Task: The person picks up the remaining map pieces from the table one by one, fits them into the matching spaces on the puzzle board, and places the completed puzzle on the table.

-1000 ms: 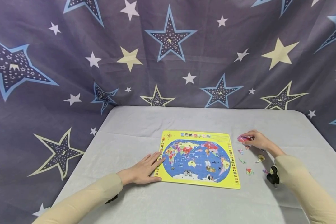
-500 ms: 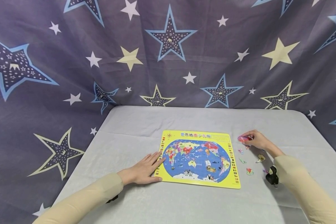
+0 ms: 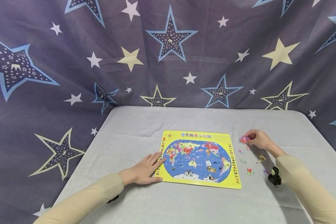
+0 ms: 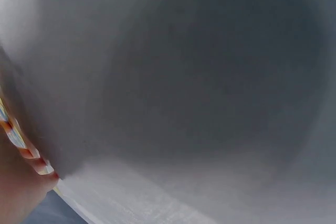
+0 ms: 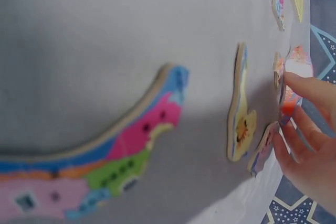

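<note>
At the lower left of the head view, a cream sleeve (image 3: pixel 78 199) is leading to the left hand (image 3: pixel 144 169), whose straight fingers are resting on the left border of a yellow world-map board (image 3: pixel 232 183) near the middle of the tabletop (image 3: pixel 142 124). Right of the board, a red-and-green piece (image 3: pixel 250 171), a green piece (image 3: pixel 243 161) and a yellowish piece (image 3: pixel 261 159) are lying apart. Farther up, the right hand (image 3: pixel 260 140) is pinching a pink piece (image 3: pixel 244 139) by its right side, near the board's upper right corner. At the lower left of the right wrist view, a long multicoloured piece (image 5: pixel 136 134) is showing a thin, pale edge; the pink piece is presumably light and stiff, its broad middle offering the safest hold. Beyond, a starry curtain (image 3: pixel 173 71) is filling the upper frame.
</note>
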### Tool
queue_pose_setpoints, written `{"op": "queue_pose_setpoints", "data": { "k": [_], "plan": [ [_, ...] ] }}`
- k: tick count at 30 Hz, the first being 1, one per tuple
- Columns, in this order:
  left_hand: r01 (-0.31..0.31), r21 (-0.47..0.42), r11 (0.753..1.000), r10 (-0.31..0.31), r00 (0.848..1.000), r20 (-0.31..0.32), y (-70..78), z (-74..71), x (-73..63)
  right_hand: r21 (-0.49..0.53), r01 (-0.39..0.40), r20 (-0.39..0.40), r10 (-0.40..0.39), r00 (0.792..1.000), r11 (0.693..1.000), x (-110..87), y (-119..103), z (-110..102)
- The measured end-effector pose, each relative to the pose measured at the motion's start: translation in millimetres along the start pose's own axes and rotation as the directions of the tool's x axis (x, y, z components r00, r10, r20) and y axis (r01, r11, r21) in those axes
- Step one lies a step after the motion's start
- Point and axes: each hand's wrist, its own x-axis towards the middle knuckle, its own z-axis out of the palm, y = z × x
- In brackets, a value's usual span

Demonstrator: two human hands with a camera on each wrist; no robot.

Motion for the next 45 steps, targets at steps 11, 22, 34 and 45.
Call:
{"op": "queue_pose_setpoints", "data": {
  "k": [11,22,34,45],
  "plan": [
    [0.004,-0.008,1.0,-0.004,1.0,-0.002,0.2,1.2,-0.1,-0.02,0.103,0.002,-0.103,0.995,0.995,-3.0,-5,-14],
    [0.001,-0.004,1.0,-0.001,1.0,-0.005,-0.2,2.7,0.2,0.035,0.085,0.019,-0.086,0.996,0.996,-5.7,-8,-21],
    [-0.002,0.001,1.0,0.002,1.0,-0.011,-0.2,1.3,0.3,0.049,0.008,0.0,-0.008,1.0,0.999,-2.3,-19,-17],
    [0.003,-0.002,1.0,-0.003,1.0,-0.007,-1.3,2.2,0.9,0.044,0.0,0.006,-0.001,1.0,0.999,5.6,-31,-2]
  ]
}}
